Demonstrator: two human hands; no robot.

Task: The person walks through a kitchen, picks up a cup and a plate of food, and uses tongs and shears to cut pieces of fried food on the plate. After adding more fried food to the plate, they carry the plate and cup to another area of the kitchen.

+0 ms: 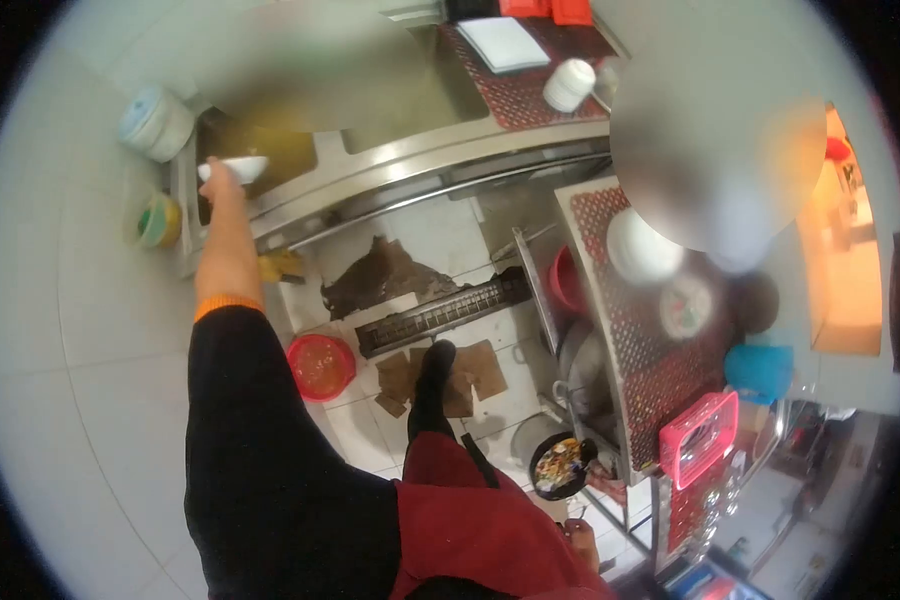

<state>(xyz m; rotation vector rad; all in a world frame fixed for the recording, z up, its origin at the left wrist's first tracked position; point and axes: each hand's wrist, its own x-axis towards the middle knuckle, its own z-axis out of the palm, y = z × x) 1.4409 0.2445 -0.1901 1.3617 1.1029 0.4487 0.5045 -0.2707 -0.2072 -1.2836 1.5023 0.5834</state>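
My left hand [220,182] reaches out over the left sink basin [300,155], its fingers closed on the edge of a white dish [247,168]. The dish is tilted above murky yellowish water. Low at the right, beside my red apron [490,540], hangs my right hand [582,543]; its fingers are small and partly hidden. Closest to that hand is a bin [560,466] with food scraps in it.
A red basin [320,367] sits on the tiled floor near flattened cardboard [485,375] and a drain grate [440,312]. At right stands a rack [625,385] with white bowls [642,245] and a pink basket [698,440]. A white cup [570,86] rests by the sink.
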